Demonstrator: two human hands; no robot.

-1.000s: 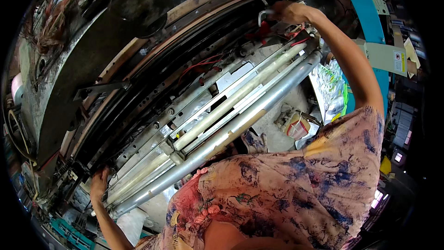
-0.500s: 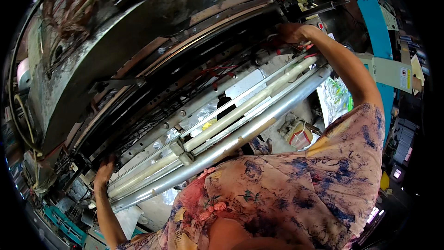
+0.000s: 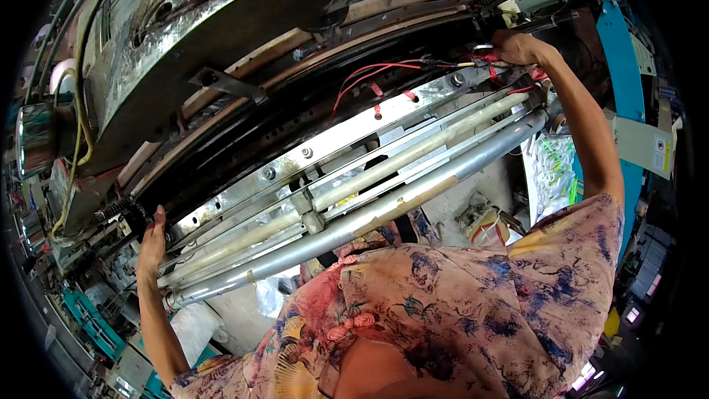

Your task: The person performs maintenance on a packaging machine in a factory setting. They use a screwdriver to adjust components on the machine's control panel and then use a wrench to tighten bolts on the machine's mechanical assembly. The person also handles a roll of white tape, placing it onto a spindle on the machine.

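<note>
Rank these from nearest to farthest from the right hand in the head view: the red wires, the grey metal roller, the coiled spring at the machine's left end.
From the right hand:
1. Red wires: they end right beside the hand, at the machine's upper right.
2. Grey metal roller: its right end lies just below the hand, and it runs down to the left.
3. Coiled spring: far left end, near the left hand.

Both arms are spread wide apart, one to each end of the view. The left arm rises from the lower left edge, forearm bare and near vertical, wrist straight. The left hand (image 3: 151, 245) is raised with fingers extended upward and held together, palm turned away from the camera; no closed grip is visible. The right arm extends up along the right side, elbow slightly bent, forearm bare. The right hand (image 3: 517, 47) is curled, fingers flexed inward at the wrist's end.
</note>
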